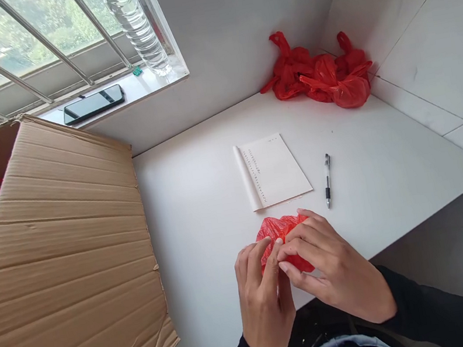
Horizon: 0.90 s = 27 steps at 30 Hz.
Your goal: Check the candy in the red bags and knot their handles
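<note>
With left grip: grasping red plastic bag from the left. Between both grips: bulging mostly beyond the fingertips, over the near edge of bench, showing no clear long axis, lying about equally close to either hand; looking thin, glossy, crumpled. With right grip: pinching from the right, partly covering the bag.
</note>
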### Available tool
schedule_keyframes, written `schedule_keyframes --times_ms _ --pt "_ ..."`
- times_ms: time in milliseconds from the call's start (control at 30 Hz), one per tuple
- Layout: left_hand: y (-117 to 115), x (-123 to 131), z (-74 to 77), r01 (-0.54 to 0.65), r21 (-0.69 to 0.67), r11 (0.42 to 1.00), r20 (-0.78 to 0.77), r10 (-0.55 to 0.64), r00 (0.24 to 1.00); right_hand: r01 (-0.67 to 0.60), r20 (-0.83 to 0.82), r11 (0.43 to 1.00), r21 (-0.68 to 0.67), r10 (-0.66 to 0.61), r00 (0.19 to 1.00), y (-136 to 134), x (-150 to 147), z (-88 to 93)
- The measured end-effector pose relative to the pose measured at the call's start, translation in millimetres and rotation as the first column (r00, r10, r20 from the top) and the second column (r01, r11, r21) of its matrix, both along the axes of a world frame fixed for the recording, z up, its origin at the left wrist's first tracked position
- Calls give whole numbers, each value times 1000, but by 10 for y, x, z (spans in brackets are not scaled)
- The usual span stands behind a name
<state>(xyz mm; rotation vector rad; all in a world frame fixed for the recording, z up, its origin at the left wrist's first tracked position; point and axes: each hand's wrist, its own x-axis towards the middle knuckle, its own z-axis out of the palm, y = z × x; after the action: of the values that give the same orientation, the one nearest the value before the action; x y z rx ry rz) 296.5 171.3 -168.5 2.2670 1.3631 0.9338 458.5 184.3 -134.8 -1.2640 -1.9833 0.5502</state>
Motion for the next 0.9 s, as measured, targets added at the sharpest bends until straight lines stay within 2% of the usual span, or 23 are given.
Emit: schedule_keyframes --times_ms 267,400,533,900 --pt "-15 5 42 0 -27 1000 -43 -1 999 7 90 998 63 -12 996 33 -14 5" --pt "-11 6 35 9 -58 998 6 -8 1000 7 132 995 95 -20 991 70 -18 -22" --pt "4 -4 42 -10 -72 997 51 14 999 10 135 998 61 -18 991 94 29 -20" --pt "53 1 112 -21 12 1000 -45 21 999 -26 105 999 40 22 994 71 2 34"
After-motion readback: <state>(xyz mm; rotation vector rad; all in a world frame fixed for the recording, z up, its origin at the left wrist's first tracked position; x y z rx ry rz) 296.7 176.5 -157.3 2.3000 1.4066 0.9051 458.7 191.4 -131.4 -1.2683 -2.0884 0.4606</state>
